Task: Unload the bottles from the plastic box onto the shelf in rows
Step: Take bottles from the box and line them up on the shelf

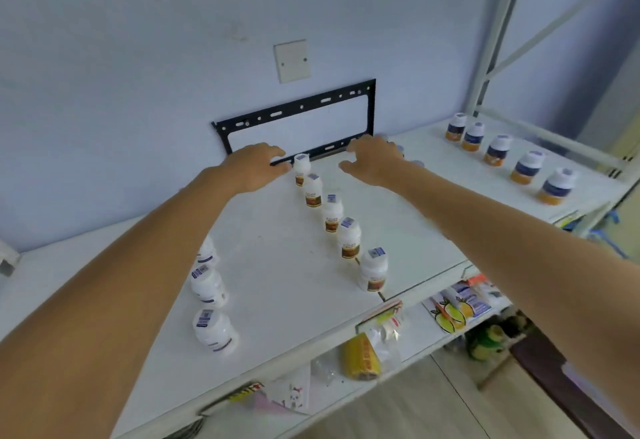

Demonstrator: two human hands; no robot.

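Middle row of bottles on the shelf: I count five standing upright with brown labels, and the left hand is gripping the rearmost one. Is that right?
Not quite. The head view shows five upright brown-labelled bottles in the middle row, but the left hand grips none of them: its loosely curled fingers hover empty just left of the rearmost bottle.

Five brown-labelled bottles [332, 212] in the middle row; five orange-based bottles [498, 149]; three left-hand bottles [207, 284].
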